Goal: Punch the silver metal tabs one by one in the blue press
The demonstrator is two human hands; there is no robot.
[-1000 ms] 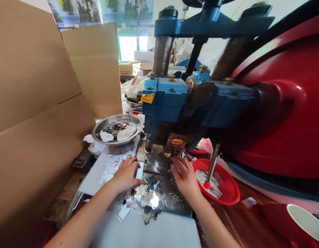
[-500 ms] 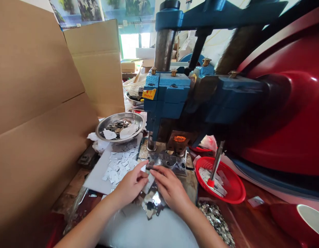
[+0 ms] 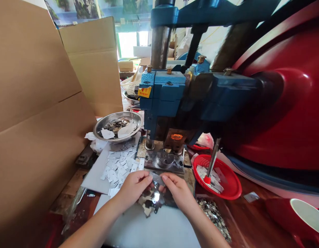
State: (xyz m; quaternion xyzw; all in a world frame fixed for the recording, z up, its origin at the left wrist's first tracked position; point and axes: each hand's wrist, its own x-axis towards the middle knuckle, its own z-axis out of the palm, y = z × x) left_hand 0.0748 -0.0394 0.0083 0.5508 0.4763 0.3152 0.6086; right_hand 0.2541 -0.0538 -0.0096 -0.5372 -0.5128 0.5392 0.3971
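Between both hands, in front of the press, is a small flat metal plate (image 3: pixel 156 178). My left hand (image 3: pixel 136 187) pinches its left end between thumb and fingers. At its right end, my right hand (image 3: pixel 174 187) grips it the same way. Just beyond the fingertips lies the dark steel die (image 3: pixel 164 159) of the blue press (image 3: pixel 169 91), under the raised ram. Below the hands sits a pile of shiny stamped metal pieces (image 3: pixel 148 204). White flat blanks (image 3: pixel 118 168) lie scattered on a white sheet to the left.
A steel bowl (image 3: pixel 98 136) with metal pieces stands at back left, beside tall cardboard (image 3: pixel 40 79). On the right are a red basket (image 3: pixel 235 193) with blanks and a metal-rod handle, a heap of small scraps (image 3: pixel 213 217), and a large red wheel (image 3: pixel 280 120).
Both hands have drawn back from the die toward me. The plate, earlier angled near the right fingers, is now held crosswise between both hands. The view has shifted slightly.
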